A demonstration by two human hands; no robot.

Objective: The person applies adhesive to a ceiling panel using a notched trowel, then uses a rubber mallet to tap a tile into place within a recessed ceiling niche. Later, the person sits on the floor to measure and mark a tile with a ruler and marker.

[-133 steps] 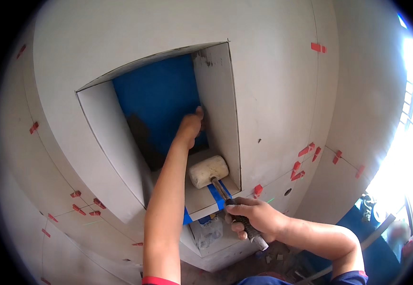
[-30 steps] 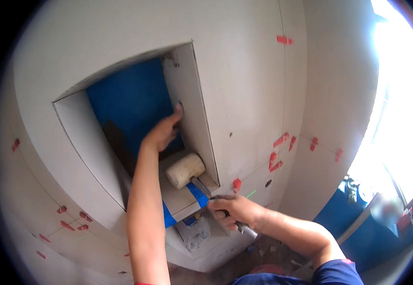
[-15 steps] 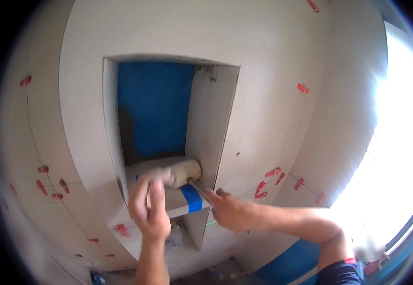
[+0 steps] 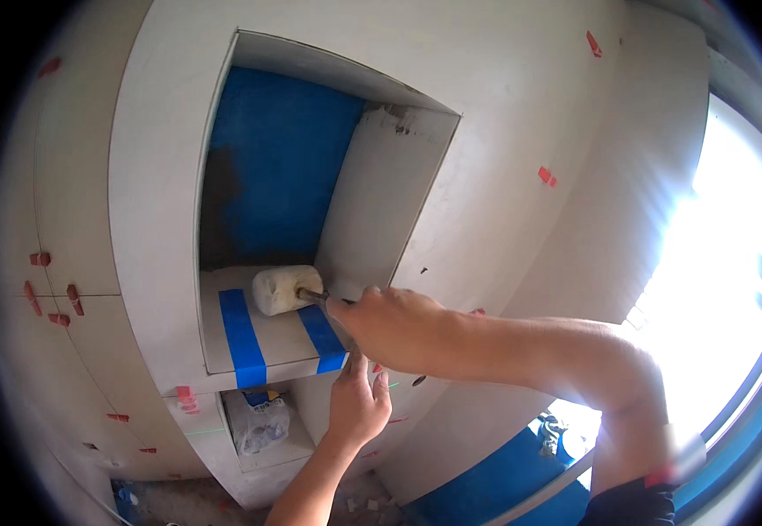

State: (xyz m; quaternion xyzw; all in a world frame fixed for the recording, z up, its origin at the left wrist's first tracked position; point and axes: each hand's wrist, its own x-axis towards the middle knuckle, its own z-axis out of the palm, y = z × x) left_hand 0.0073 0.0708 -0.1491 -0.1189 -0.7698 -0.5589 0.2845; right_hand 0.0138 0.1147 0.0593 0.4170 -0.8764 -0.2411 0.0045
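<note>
My right hand (image 4: 398, 329) is wrapped round the handle of a white-headed mallet (image 4: 277, 291). Its head is over the bottom slab (image 4: 280, 337) of a wall niche, between two strips of blue tape (image 4: 242, 337) that fold over the slab's front edge; whether it touches the slab I cannot tell. Below the right hand, my left hand (image 4: 361, 408) is raised at the right end of that edge. Its index finger and thumb point up, apart, and it holds nothing I can see; the other fingers are partly hidden.
The niche has a blue back wall (image 4: 289, 158) and pale tiled sides. A lower recess holds a clear plastic bag (image 4: 263, 430). Red tile clips (image 4: 41, 259) stick out of the joints on both sides. A bright window (image 4: 714, 263) is at the right, with a blue surface (image 4: 477, 473) below.
My left hand has moved from in front of the mallet head, rightward and down to the slab's front corner. The mallet sits further left over the slab. The view has tilted.
</note>
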